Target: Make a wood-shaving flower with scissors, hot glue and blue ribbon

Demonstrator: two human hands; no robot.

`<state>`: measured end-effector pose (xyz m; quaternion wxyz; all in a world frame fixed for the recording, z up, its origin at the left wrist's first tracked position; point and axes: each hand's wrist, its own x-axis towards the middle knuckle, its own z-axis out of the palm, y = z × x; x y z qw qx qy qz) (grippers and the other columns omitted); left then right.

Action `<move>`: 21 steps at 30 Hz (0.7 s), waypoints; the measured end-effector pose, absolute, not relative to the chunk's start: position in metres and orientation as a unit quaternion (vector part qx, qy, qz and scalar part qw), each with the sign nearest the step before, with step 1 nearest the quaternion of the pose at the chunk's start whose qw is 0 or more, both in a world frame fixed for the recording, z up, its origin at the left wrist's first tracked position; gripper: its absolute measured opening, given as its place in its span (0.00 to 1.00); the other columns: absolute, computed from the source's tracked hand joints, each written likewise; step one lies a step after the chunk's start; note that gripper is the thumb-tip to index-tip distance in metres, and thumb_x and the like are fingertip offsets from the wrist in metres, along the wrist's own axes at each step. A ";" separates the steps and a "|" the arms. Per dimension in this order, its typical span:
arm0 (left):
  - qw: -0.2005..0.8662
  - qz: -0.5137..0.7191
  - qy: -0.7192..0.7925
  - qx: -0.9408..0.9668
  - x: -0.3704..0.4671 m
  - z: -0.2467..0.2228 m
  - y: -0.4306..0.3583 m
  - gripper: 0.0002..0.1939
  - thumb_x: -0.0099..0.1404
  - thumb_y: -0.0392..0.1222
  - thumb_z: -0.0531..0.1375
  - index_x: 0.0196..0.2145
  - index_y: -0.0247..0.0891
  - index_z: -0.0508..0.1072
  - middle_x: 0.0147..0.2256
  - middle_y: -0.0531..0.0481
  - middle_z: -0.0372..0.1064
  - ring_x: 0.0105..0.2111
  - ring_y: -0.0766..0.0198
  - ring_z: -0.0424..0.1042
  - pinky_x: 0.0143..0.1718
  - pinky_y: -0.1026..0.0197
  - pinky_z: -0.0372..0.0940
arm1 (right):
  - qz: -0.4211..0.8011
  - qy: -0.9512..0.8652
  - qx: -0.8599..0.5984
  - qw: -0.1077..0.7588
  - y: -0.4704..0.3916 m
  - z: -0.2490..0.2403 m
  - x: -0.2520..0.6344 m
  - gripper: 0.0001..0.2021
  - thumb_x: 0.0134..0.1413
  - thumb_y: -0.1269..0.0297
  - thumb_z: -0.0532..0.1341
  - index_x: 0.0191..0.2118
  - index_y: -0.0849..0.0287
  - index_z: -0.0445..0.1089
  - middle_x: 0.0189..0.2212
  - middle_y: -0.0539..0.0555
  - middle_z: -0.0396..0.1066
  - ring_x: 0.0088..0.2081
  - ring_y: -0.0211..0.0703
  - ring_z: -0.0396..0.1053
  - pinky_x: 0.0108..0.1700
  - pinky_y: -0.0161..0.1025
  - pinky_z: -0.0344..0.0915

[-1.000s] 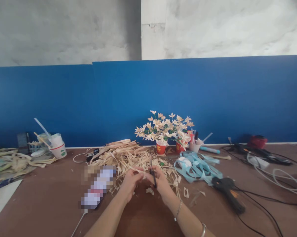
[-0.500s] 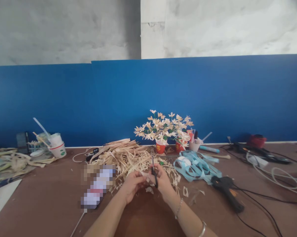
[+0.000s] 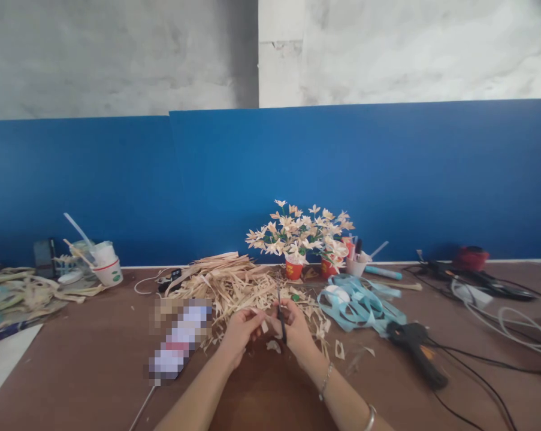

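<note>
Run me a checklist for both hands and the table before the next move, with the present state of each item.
1. Scissors held in the right hand: ok.
2. Pale piece held in the left hand: ok.
3. Scissor blades shut: cannot tell, they are too small and blurred.
4. Table in front of the hands free of offcuts: not ok, a pale scrap lies there.
5. Glue gun away from both hands: ok, it lies off to the right.
6. Glue gun cold: cannot tell, nothing visible shows its heat.
</note>
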<state>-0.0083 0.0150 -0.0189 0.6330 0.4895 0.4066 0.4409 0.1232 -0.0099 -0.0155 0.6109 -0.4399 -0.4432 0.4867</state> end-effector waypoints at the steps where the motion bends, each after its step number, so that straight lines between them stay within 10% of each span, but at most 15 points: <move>1: 0.624 0.441 0.414 0.495 -0.008 -0.020 0.015 0.15 0.49 0.49 0.63 0.24 0.33 0.69 0.14 0.57 0.62 0.15 0.74 0.56 0.17 0.69 0.47 | 0.487 -0.445 -0.439 0.610 -0.009 -0.016 0.123 0.18 0.31 0.65 0.67 0.32 0.58 0.61 0.22 0.46 0.64 0.24 0.35 0.62 0.24 0.31 0.60; 21: 0.434 0.637 0.503 0.391 -0.039 -0.018 0.041 0.18 0.46 0.53 0.61 0.27 0.34 0.70 0.15 0.58 0.60 0.15 0.73 0.54 0.16 0.69 0.47 | 0.506 -0.459 -0.472 0.557 -0.003 -0.032 0.124 0.17 0.34 0.60 0.66 0.31 0.59 0.61 0.14 0.42 0.61 0.16 0.31 0.58 0.18 0.29 0.57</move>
